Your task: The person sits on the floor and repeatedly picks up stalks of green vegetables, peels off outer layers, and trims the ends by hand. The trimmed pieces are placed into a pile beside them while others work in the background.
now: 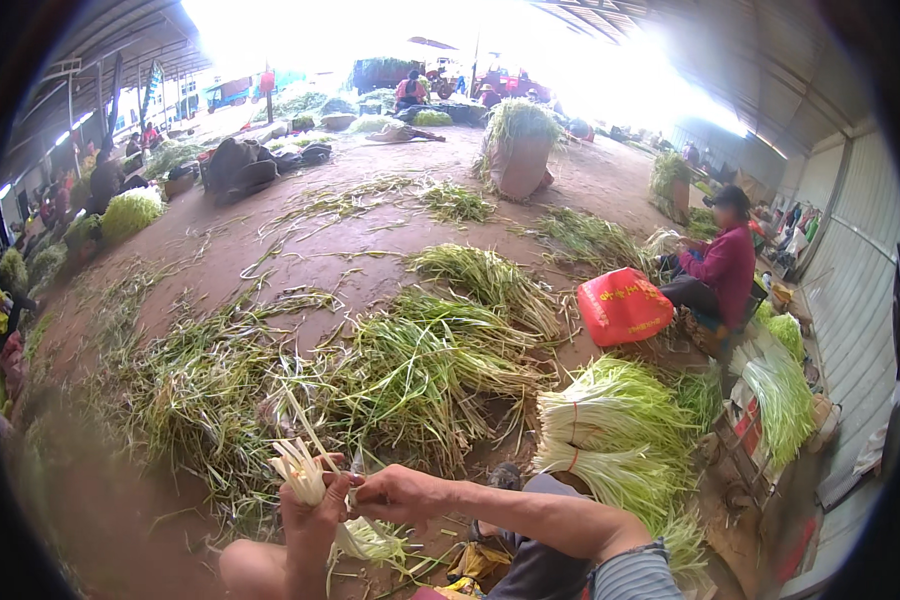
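Observation:
My left hand (pixel 313 517) is wrapped around a small bunch of pale stalks (pixel 298 472), white cut ends up. The bunch's leafy part (pixel 375 541) hangs below the fist. One long thin stalk (pixel 304 421) sticks up at a slant beside the bunch. My right hand (pixel 405 495) meets the left from the right, fingertips pinched on a pale strand at the bunch; the fingers partly hide it. Bundles of pale stalks with green leaves (pixel 607 427), tied with red bands, lie to the right of my right forearm.
Loose green stalks (pixel 412 367) and a heap of withered leaves (pixel 202 405) cover the ground ahead. A red bag (pixel 624 307) stands near a seated person (pixel 720 262) at right. Farther off is a filled sack (pixel 521 157). A corrugated wall (pixel 855 262) runs along the right.

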The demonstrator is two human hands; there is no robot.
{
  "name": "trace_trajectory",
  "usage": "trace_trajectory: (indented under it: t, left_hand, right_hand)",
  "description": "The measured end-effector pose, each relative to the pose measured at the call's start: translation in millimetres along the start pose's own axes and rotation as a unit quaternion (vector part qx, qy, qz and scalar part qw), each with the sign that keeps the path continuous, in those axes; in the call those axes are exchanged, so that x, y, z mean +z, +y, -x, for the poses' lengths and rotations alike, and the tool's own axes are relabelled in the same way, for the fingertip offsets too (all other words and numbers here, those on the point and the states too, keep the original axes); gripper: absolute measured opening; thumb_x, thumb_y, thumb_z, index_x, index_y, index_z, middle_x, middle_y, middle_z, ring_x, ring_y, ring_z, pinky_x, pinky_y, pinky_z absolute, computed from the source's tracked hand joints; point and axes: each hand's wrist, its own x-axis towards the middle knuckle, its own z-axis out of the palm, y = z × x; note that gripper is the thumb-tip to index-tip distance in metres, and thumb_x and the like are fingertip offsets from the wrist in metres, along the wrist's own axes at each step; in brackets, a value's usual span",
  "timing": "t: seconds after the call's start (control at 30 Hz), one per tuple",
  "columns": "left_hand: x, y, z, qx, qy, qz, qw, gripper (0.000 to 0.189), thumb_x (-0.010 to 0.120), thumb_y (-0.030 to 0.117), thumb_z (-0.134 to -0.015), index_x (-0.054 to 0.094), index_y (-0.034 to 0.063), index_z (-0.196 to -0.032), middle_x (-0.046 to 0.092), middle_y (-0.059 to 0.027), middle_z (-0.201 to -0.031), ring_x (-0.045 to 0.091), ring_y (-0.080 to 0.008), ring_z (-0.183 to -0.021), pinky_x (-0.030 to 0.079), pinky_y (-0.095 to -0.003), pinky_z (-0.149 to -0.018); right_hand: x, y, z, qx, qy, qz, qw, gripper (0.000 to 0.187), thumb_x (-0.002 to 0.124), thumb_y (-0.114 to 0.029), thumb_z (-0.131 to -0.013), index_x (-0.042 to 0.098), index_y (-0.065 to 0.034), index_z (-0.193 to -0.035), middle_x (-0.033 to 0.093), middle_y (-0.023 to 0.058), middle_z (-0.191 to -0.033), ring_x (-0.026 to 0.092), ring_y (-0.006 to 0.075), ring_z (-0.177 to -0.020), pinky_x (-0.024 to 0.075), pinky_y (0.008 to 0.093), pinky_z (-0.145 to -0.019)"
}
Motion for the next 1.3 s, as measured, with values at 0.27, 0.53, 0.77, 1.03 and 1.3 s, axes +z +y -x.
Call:
trace_trajectory:
  t: [0.27, 0.53, 0.77, 1.03, 1.3]
  left_hand:
    - [-4.0, -2.5, -0.2, 0.015, -0.025, 0.008, 1.0, 0.027, 0.061, 0.005, -0.087, 0.055, -0.0044, -0.111, 0.068, -0.0083, -0.08, 0.052, -0.0035, -0.052, 0.039, -0.016, -0.043]
    - [-3.7, -4.5, 0.1, 0.028, -0.023, 0.003, 0.999, 0.026, 0.06, 0.005, -0.088, 0.055, -0.0035, -0.111, 0.069, -0.0073, -0.08, 0.05, -0.0023, -0.052, 0.038, -0.0158, -0.044]
    - [-3.1, -0.8, 0.9, 0.018, -0.002, -0.009, 1.0, 0.023, 0.061, 0.007, -0.088, 0.057, -0.0015, -0.109, 0.069, -0.0066, -0.078, 0.048, -0.0017, -0.05, 0.037, -0.0157, -0.043]
    - [-3.5, -1.9, 0.0, 0.007, -0.025, -0.018, 0.999, 0.022, 0.062, 0.005, -0.087, 0.057, -0.0031, -0.107, 0.069, -0.0074, -0.075, 0.044, -0.0007, -0.045, 0.033, -0.0164, -0.041]
    - [-5.9, -5.0, 2.5, -0.007, -0.054, -0.001, 0.999, 0.019, 0.061, 0.004, -0.087, 0.061, -0.0025, -0.105, 0.069, -0.0069, -0.075, 0.046, -0.0011, -0.048, 0.035, -0.0165, -0.043]
  right_hand:
    - [3.2, -3.2, -0.3, -0.024, 0.069, 0.025, 0.997, 0.013, 0.059, -0.008, -0.083, 0.056, -0.0012, -0.073, 0.048, 0.0094, -0.06, 0.053, 0.0202, -0.05, 0.0415, 0.0345, -0.048]
    - [6.4, -3.0, 0.0, -0.117, 0.13, 0.163, 0.971, 0.012, 0.063, -0.007, -0.076, 0.056, -0.0022, -0.069, 0.053, 0.0102, -0.062, 0.055, 0.0287, -0.053, 0.043, 0.0359, -0.048]
    - [-4.5, -12.0, 3.4, -0.065, 0.223, 0.141, 0.962, 0.01, 0.059, -0.004, -0.076, 0.056, -0.0023, -0.066, 0.057, 0.0107, -0.062, 0.059, 0.0258, -0.053, 0.0466, 0.0354, -0.049]
    - [-38.1, -7.7, 14.1, 0.13, 0.304, -0.059, 0.942, 0.015, 0.05, -0.01, -0.092, 0.061, 0.0013, -0.093, 0.056, 0.0033, -0.062, 0.056, 0.0101, -0.042, 0.0429, 0.0235, -0.036]
    - [-26.6, 5.6, 3.6, 0.011, 0.23, 0.014, 0.973, 0.028, 0.056, -0.006, -0.089, 0.059, -0.0015, -0.117, 0.059, 0.0044, -0.076, 0.053, 0.0061, -0.059, 0.0452, 0.0232, -0.05]
